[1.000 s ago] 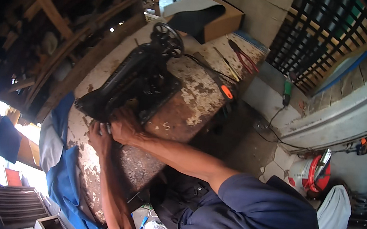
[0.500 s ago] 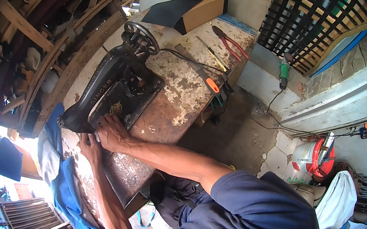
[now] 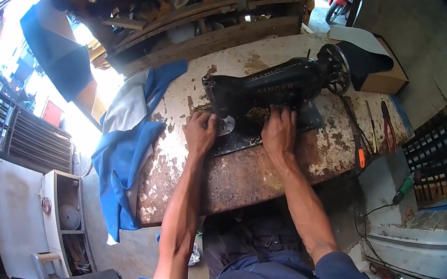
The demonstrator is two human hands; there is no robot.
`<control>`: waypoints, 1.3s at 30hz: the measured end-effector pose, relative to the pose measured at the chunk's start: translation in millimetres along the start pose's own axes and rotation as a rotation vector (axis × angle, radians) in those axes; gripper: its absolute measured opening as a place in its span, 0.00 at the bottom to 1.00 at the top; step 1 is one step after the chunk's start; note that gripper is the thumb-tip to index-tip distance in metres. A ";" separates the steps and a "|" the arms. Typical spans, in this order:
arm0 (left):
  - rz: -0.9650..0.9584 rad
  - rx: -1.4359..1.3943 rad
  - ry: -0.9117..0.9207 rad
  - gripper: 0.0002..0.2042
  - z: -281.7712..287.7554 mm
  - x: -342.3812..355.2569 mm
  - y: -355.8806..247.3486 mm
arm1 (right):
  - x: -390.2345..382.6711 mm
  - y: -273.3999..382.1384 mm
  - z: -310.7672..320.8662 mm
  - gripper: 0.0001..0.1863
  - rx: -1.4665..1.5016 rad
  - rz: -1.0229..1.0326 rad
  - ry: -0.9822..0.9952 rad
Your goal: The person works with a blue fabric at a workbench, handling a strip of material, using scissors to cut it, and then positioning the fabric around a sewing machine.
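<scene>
A black sewing machine (image 3: 275,87) stands on the worn table, its handwheel (image 3: 334,69) at the right end. My left hand (image 3: 201,132) is at the left end of the machine's base, beside a shiny metal plate (image 3: 226,126). Its fingers are curled down and closed; whatever they grip is hidden under them. My right hand (image 3: 279,130) reaches under the machine's arm and lies on the black base (image 3: 240,143). Its fingers point forward, slightly apart, with nothing visible in them. Blue and grey cloth (image 3: 128,152) hangs over the table's left edge.
Red-handled pliers (image 3: 389,127), a thin pointed tool (image 3: 371,125) and an orange-handled tool (image 3: 361,155) lie on the table's right side. A cardboard box (image 3: 387,76) stands behind them. A wooden rack (image 3: 208,39) full of scraps borders the far side. A green power tool (image 3: 403,188) is at right.
The view has swung toward the left, so the machine now lies across the middle. My hands, close together at the machine's needle end before, are now apart, the right one farther along the base.
</scene>
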State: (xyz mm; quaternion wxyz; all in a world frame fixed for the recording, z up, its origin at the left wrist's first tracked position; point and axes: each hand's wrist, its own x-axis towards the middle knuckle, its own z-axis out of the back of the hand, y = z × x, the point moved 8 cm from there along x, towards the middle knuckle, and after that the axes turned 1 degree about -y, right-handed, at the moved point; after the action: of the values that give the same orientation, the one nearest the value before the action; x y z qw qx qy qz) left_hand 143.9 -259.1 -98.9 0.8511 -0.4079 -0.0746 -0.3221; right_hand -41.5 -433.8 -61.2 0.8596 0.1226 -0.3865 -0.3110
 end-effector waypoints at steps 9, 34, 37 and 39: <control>0.011 0.044 0.005 0.12 -3.2 -2.5 5.0 | -3.3 14.6 1.9 0.18 0.644 -0.175 0.125; 0.285 -1.107 0.268 0.11 20.1 -103.7 -66.0 | -89.9 57.6 -5.2 0.23 1.447 -0.682 0.808; 0.062 -0.840 0.224 0.10 22.2 -97.5 -69.5 | -90.9 61.2 -5.6 0.21 1.499 -0.625 0.789; -0.015 -0.841 0.204 0.10 24.9 -91.8 -67.8 | -93.1 56.7 -10.7 0.18 1.523 -0.706 0.803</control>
State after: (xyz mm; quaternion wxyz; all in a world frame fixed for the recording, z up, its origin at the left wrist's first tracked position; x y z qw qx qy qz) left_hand 34.3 -227.0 -74.5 0.6114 -0.6848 0.1447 -0.3693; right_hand -55.9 -331.5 -97.5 0.4722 0.8626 -0.1001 -0.1511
